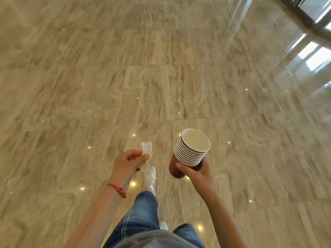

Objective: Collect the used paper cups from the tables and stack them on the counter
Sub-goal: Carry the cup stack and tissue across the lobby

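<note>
Stack of nested paper cups (pixel 189 151) tilted in right hand (pixel 197 171), fingers (pixel 180 167) curled round its red base.

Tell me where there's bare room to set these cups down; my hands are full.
No table or counter shows. Bare marble floor lies ahead and to both sides. It is crowded only near the feet, where the right hand holds the red paper-cup stack and the left hand grips white tissue.

Single head-worn view, looking steeply down, hands close, floor (pixel 125 68) beyond

place: lobby-like hall | cues: polished marble floor (pixel 125 68), glass doors (pixel 315 8)
</note>
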### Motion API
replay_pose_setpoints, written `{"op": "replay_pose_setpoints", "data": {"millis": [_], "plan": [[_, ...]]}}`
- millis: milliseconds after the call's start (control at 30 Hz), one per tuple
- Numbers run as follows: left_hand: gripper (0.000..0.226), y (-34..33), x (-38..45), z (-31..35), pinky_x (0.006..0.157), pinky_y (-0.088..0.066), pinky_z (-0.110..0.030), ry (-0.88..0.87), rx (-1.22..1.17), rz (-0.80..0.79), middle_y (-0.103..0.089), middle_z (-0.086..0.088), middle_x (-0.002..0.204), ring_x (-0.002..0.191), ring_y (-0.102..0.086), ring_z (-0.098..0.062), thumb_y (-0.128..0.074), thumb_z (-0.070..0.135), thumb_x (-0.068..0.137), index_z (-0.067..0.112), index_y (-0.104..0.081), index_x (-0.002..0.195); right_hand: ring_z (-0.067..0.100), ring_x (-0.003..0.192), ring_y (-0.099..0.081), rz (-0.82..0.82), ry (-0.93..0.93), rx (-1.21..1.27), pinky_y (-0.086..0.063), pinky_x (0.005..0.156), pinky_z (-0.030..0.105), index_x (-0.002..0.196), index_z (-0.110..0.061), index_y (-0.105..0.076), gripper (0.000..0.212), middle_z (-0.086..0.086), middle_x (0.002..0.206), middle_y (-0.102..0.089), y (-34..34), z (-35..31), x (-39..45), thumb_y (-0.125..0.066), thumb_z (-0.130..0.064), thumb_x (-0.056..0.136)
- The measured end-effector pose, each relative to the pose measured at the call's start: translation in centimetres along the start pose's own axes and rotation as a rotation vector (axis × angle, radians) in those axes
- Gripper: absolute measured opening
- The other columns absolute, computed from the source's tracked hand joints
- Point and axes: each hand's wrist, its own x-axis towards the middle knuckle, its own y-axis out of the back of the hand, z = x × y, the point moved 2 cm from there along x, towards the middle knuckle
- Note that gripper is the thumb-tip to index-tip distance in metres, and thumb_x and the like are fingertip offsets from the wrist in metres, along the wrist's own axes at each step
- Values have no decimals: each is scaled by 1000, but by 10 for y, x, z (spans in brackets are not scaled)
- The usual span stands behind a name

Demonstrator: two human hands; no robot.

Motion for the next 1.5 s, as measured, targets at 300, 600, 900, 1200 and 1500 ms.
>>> {"op": "replay_pose_setpoints", "data": {"millis": [300,600,900,1200,1500], "plan": [[15,-58,202,112,80,-51,-43,-11,31,-24,-68,-15,77,82,-66,-32,-76,5,70,10,-66,80,7,96,-66,3,16,31,-52,73,16,113,-21,-58,50,-11,101,-70,-29,-61,225,-79,-8,70],[17,-122,369,230,76,-53,-42,-44,78,-64,-70,-18,81,80,-67,-31,-77,7,69,12,-67,82,5,94,-66,78,1,49,-53,72,17,110,-24,-58,50,-10,97,-71,-37,-119,409,-81,-11,68],[17,-217,544,303,64,-53,-30,-30,78,-40,-70,-4,68,70,-67,-20,-78,8,68,16,-67,78,10,97,-66,45,63,53,-54,76,22,116,-13,-57,53,-1,102,-70,-22,-164,623,-80,-6,69],[18,-310,701,429,64,-50,-28,-77,37,4,-68,-12,76,73,-66,-23,-75,5,71,13,-66,83,13,96,-66,17,75,-7,-54,81,31,115,-13,-57,52,-1,101,-70,-1,-248,843,-81,-10,68],[18,-372,899,513,72,-53,-36,-26,5,-10,-72,-4,66,74,-69,-24,-77,6,70,14,-65,81,6,92,-66,-45,57,-67,-54,73,19,107,-26,-58,52,-14,96,-70,-27,-294,1069,-84,-19,63]]}}
